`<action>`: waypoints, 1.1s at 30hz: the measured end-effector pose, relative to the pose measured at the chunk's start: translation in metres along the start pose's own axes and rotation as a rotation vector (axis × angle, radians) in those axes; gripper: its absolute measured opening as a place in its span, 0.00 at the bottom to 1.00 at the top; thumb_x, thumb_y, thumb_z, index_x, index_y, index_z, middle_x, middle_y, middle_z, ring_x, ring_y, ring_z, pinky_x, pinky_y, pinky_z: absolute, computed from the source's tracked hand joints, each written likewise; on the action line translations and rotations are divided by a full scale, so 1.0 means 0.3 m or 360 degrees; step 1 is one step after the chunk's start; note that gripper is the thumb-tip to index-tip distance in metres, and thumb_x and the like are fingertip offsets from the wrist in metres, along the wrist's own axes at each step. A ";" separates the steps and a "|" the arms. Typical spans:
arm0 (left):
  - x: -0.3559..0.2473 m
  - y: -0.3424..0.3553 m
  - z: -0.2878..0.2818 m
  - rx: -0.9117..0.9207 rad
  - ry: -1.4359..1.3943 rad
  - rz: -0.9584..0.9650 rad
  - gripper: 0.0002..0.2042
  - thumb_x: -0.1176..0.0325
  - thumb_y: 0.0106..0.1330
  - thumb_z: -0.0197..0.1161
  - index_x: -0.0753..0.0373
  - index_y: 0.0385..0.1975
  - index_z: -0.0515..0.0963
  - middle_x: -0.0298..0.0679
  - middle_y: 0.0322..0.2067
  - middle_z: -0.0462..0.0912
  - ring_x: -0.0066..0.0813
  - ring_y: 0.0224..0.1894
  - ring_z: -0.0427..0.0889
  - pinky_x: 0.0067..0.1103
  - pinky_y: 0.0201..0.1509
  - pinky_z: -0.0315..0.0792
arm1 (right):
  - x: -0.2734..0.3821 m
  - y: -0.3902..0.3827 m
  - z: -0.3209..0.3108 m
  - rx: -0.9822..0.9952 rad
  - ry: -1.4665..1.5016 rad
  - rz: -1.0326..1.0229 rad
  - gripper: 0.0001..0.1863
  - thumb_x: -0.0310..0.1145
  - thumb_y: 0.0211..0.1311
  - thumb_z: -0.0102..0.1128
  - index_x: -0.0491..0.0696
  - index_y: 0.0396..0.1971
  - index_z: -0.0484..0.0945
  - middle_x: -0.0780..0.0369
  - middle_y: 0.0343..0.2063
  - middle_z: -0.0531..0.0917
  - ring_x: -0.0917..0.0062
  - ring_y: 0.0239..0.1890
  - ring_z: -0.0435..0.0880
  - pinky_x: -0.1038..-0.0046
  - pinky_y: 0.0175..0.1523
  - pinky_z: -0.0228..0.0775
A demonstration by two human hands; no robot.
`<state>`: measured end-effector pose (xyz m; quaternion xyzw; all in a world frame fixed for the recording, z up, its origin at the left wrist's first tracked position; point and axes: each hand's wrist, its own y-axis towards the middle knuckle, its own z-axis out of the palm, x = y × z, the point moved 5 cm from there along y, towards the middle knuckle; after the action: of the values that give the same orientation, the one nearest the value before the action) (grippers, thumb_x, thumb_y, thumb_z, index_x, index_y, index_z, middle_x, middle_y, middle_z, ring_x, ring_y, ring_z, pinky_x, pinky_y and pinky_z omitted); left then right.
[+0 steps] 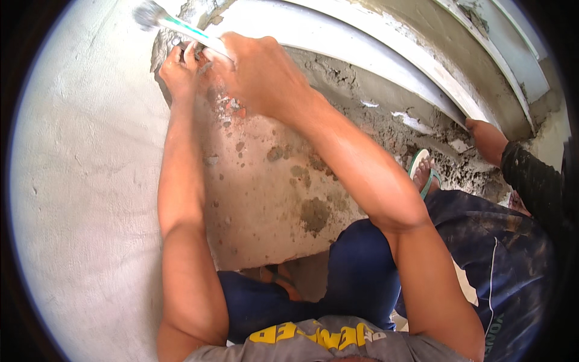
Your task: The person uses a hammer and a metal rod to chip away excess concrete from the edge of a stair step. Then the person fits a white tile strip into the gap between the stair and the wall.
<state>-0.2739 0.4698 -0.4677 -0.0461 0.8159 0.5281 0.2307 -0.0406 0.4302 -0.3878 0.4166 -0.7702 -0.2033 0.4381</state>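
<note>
Fingers of the right hand: closed round the handle of a hand tool, upper left of the frame. Hand tool: pale handle with a green stripe, held aslant, its grey head toward the upper left corner; head blurred, exact kind not legible.

Left hand: upper left, just below the tool; fingers curled and bunched at the broken edge of a pale plastered wall. Small round grey end at the fingertips; whether they grip it cannot be told.

Wall: smooth, whitish, filling the left side. Red-brown rubble patch: upper left of centre, below the right hand. Slab: centre, pale brown, spotted with grey stains.

White strips: upper right, long, bent by the lens, with grey mortar below and between them.

Co-worker's hand: right side, touching the end of one strip; dark, spattered sleeve behind it. Sandalled foot: right of centre, green strap. Co-worker's trousers: lower right, dark, soiled, with a thin pale line.

Wearer's clothing: blue trousers, lower centre; grey shirt with yellow lettering, bottom edge.
</note>
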 end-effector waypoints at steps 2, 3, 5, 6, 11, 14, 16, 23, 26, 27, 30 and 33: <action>0.054 0.011 -0.010 -0.0080 0.0053 0.0023 0.10 0.65 0.65 0.70 0.65 0.29 0.82 0.53 0.19 0.78 0.50 0.21 0.78 0.37 0.27 0.72 | 0.113 0.027 -0.068 -0.0198 0.0249 -0.0179 0.12 0.31 0.68 0.63 0.39 0.28 0.76 0.58 0.12 0.76 0.72 0.12 0.76 0.72 0.18 0.70; 0.075 0.013 -0.013 -0.0117 0.0073 0.0037 0.10 0.65 0.66 0.70 0.65 0.29 0.82 0.52 0.19 0.78 0.50 0.21 0.78 0.37 0.27 0.72 | 0.108 0.022 -0.055 -0.0183 0.0247 -0.0192 0.11 0.30 0.68 0.63 0.39 0.28 0.76 0.57 0.13 0.77 0.72 0.12 0.77 0.72 0.18 0.70; 0.103 0.003 0.007 -0.0042 -0.0042 -0.0115 0.09 0.65 0.66 0.69 0.65 0.29 0.81 0.52 0.19 0.78 0.49 0.20 0.78 0.38 0.28 0.72 | 0.053 -0.004 -0.004 -0.0156 0.0221 -0.0213 0.10 0.30 0.67 0.64 0.39 0.30 0.77 0.57 0.14 0.79 0.71 0.13 0.79 0.72 0.18 0.70; 0.064 0.007 0.017 -0.0048 -0.0030 -0.0065 0.09 0.65 0.66 0.69 0.65 0.29 0.81 0.52 0.19 0.79 0.49 0.20 0.78 0.38 0.28 0.72 | -0.046 -0.023 0.054 0.0059 0.0011 0.0027 0.12 0.33 0.69 0.63 0.40 0.30 0.78 0.57 0.14 0.79 0.73 0.13 0.80 0.72 0.17 0.70; 0.063 0.011 -0.011 0.0022 0.0168 -0.0025 0.10 0.63 0.68 0.70 0.63 0.30 0.83 0.48 0.19 0.80 0.42 0.19 0.76 0.33 0.27 0.71 | -0.058 -0.036 0.042 0.0233 -0.0098 0.0393 0.15 0.36 0.71 0.60 0.39 0.29 0.76 0.55 0.16 0.81 0.64 0.16 0.82 0.69 0.21 0.71; 0.074 0.008 -0.007 -0.0029 -0.0007 -0.0041 0.12 0.63 0.67 0.71 0.64 0.28 0.80 0.47 0.17 0.76 0.38 0.17 0.72 0.33 0.26 0.69 | 0.077 0.020 -0.030 -0.0076 0.0092 0.0005 0.14 0.35 0.71 0.58 0.39 0.29 0.76 0.53 0.17 0.82 0.59 0.18 0.84 0.65 0.24 0.74; 0.101 0.006 0.011 -0.0039 -0.0107 -0.0150 0.11 0.64 0.66 0.70 0.65 0.28 0.80 0.48 0.17 0.76 0.39 0.18 0.73 0.33 0.27 0.70 | 0.141 0.026 -0.055 -0.0288 0.0252 -0.0202 0.15 0.36 0.72 0.57 0.40 0.30 0.77 0.52 0.17 0.83 0.57 0.18 0.84 0.58 0.28 0.77; 0.136 -0.004 0.044 0.0020 -0.0176 -0.0123 0.12 0.62 0.68 0.69 0.65 0.30 0.83 0.49 0.20 0.79 0.40 0.20 0.77 0.33 0.29 0.72 | -0.016 -0.002 0.058 0.0179 -0.0123 0.0192 0.14 0.33 0.70 0.59 0.40 0.26 0.75 0.50 0.15 0.80 0.64 0.14 0.81 0.66 0.20 0.72; 0.060 0.017 -0.018 -0.0059 -0.0122 0.0048 0.13 0.61 0.69 0.69 0.64 0.28 0.81 0.47 0.16 0.74 0.34 0.17 0.73 0.31 0.26 0.70 | 0.172 0.053 -0.075 -0.0163 0.0104 -0.0158 0.13 0.31 0.69 0.61 0.40 0.25 0.75 0.50 0.15 0.80 0.65 0.14 0.81 0.65 0.20 0.72; 0.071 0.017 -0.013 -0.0059 -0.0191 -0.0015 0.13 0.61 0.69 0.69 0.64 0.27 0.80 0.47 0.16 0.74 0.34 0.17 0.72 0.31 0.26 0.69 | 0.172 0.052 -0.068 -0.0189 0.0199 -0.0179 0.13 0.31 0.68 0.61 0.40 0.25 0.74 0.51 0.14 0.80 0.65 0.14 0.81 0.65 0.20 0.72; 0.120 0.015 0.032 -0.0049 -0.0263 -0.0067 0.13 0.63 0.69 0.68 0.63 0.26 0.79 0.46 0.15 0.73 0.33 0.17 0.71 0.32 0.26 0.69 | 0.035 0.024 0.053 -0.0072 0.0218 -0.0104 0.14 0.30 0.68 0.61 0.39 0.23 0.74 0.53 0.13 0.79 0.65 0.12 0.79 0.64 0.20 0.73; 0.080 0.018 0.039 -0.0023 -0.0098 -0.0025 0.11 0.64 0.69 0.68 0.64 0.27 0.80 0.47 0.18 0.77 0.32 0.19 0.75 0.31 0.28 0.71 | -0.081 0.000 0.103 0.0311 -0.0213 0.0303 0.12 0.30 0.68 0.61 0.35 0.29 0.78 0.54 0.16 0.81 0.68 0.14 0.82 0.66 0.21 0.72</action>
<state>-0.2931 0.4866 -0.4771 -0.0379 0.8043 0.5332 0.2595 -0.0601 0.4487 -0.4165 0.3678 -0.8499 -0.1122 0.3603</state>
